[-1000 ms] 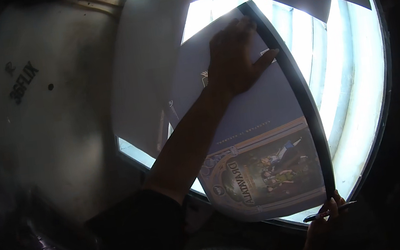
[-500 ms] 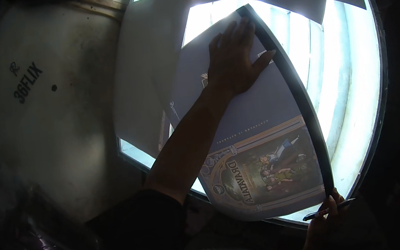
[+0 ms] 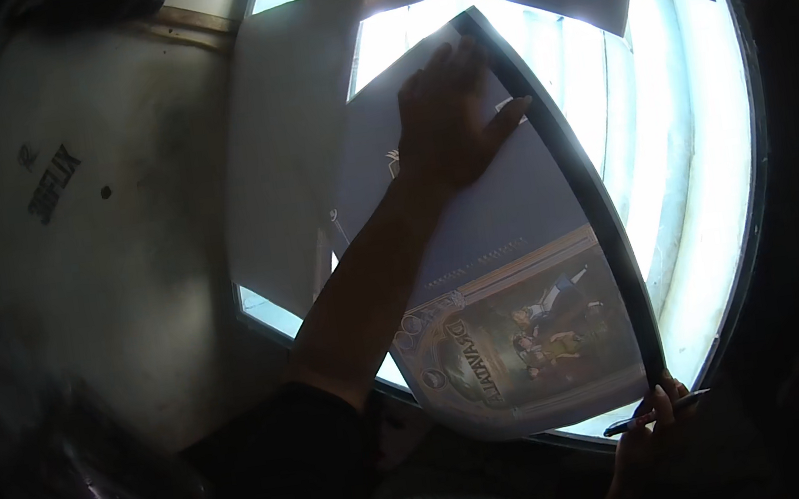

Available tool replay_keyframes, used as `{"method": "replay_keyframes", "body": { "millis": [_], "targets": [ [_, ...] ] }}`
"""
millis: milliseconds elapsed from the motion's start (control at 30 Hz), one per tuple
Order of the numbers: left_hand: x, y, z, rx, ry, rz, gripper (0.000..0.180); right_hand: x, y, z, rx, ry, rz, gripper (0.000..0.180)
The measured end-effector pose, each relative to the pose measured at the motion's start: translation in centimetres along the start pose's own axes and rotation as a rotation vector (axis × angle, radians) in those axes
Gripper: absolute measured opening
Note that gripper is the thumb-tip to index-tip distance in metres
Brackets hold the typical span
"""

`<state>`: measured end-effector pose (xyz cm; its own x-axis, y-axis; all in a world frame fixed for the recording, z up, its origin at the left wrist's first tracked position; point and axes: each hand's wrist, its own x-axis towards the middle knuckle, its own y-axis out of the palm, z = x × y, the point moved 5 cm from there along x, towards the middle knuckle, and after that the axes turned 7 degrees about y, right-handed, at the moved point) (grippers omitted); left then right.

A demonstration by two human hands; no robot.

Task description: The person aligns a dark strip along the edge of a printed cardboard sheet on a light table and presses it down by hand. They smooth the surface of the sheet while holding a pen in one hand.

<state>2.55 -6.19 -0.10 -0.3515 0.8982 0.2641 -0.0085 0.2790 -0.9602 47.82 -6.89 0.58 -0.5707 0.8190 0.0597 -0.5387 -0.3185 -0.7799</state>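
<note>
Pressing open fingers flat on the poster (image 3: 513, 265), the left hand (image 3: 448, 122) — the right hand (image 3: 649, 419) pinches a pen (image 3: 655, 412).

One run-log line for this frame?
left hand flat on poster sheet | right hand at dark strip, holding pen | window behind

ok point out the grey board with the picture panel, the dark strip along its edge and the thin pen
grey board with the picture panel (image 3: 506, 215), head view, plain grey middle
dark strip (image 3: 584, 195), head view, mid-length
thin pen (image 3: 687, 400), head view, right end of the shaft
</note>
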Motion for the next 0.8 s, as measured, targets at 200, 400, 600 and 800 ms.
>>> {"method": "replay_keyframes", "body": {
  "millis": [200,400,600,800],
  "targets": [
    [0.5,-1.8,-0.4,-0.148,0.039,-0.003,0.067,0.6,0.4,0.7,-0.033,-0.031,-0.04,0.026],
    [0.4,-0.3,-0.2,-0.033,-0.008,0.019,0.068,0.0,-0.7,0.6,-0.05,-0.019,-0.135,0.024],
    [0.6,-0.3,-1.1,-0.05,0.021,0.024,0.068,-0.2,-1.3,0.2,0.035,0.001,-0.085,0.024],
    [0.5,-0.5,-1.6,-0.1,0.042,0.005,0.071,-0.2,-0.9,0.2,0.01,-0.036,-0.046,0.037]
  ]
}}
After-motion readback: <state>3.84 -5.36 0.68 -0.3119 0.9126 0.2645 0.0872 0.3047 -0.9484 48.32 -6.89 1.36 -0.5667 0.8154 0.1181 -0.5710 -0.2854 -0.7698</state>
